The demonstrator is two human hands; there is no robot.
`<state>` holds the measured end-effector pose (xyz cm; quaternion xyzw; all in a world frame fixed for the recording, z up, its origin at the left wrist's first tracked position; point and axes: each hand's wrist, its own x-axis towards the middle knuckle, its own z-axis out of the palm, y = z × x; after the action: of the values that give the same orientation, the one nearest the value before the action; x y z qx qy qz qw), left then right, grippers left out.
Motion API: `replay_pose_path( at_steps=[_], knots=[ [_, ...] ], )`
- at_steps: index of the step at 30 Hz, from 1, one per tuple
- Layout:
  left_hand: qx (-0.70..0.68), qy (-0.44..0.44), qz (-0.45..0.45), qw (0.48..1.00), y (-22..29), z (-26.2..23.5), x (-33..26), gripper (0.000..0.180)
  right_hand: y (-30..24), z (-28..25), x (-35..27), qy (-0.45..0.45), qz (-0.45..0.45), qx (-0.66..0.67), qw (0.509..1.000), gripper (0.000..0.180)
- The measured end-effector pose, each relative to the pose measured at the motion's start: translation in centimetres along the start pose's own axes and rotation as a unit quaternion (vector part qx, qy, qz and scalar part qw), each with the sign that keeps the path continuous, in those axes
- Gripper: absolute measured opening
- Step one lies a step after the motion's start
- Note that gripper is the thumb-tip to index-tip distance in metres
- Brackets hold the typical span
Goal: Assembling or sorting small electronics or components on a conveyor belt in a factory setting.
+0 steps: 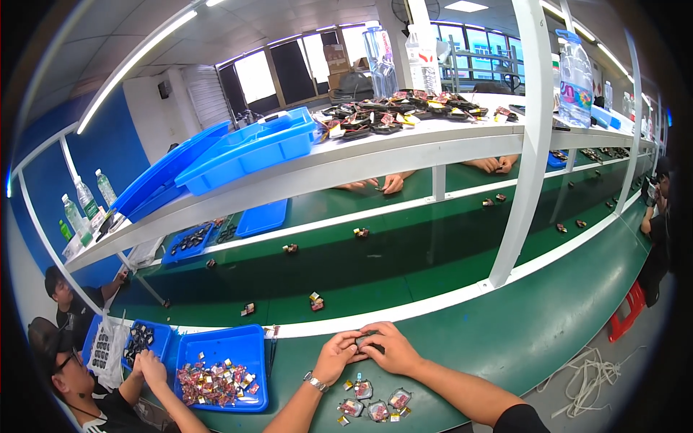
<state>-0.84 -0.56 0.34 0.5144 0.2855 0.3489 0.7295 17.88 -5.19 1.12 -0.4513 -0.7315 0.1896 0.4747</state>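
My left hand (338, 356), with a metal watch on its wrist, and my right hand (390, 349) meet over the green worktop (447, 339). The fingers of both are pinched together around a small dark piece, mostly hidden by them. Just below, on the worktop, lie several small open housings (377, 411) with reddish circuit boards and wires inside. Small yellow-and-silver parts (395, 417) lie among them. Left of my left hand stands a blue tray (264, 375) heaped with small red, white and yellow board parts (216, 382). Dark slim tweezers (272, 355) rest by its right edge.
Ahead, a dark green conveyor belt (390, 278) carries scattered assemblies (316, 302). White posts (530, 144) hold a shelf with blue trays (249, 155), a dark heap of parts (397, 112) and bottles. A co-worker's hands (149, 368) are close on the left; others work across the belt.
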Motion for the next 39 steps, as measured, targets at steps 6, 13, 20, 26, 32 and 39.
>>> replay_pose_path(
  at_steps=[6,13,20,26,32,39],
  knots=[
    [0.013,0.002,-0.002,1.000,0.3,0.3,0.0,0.030,0.3,0.8,-0.2,0.012,0.012,0.004,1.000,0.012],
    [0.003,0.002,-0.009,1.000,-0.1,-0.1,0.0,0.028,0.6,1.1,-0.4,0.025,0.050,0.015,0.998,0.015],
    [-0.008,0.004,-0.003,1.000,-0.1,0.1,0.1,0.027,1.0,1.0,-0.5,0.026,0.050,0.037,0.998,0.015],
    [-0.010,0.014,-0.007,1.000,-0.1,0.0,0.0,0.027,1.4,1.4,-0.5,0.010,0.077,0.072,0.994,0.018],
    [-0.005,0.038,0.013,0.999,-0.7,-0.5,-0.1,0.023,0.4,1.4,-0.1,-0.006,0.101,0.128,0.987,0.018],
    [-0.047,0.013,0.079,0.996,-1.2,-0.8,0.1,0.023,-0.9,1.1,0.2,0.061,0.013,0.013,0.998,0.017]
  ],
)
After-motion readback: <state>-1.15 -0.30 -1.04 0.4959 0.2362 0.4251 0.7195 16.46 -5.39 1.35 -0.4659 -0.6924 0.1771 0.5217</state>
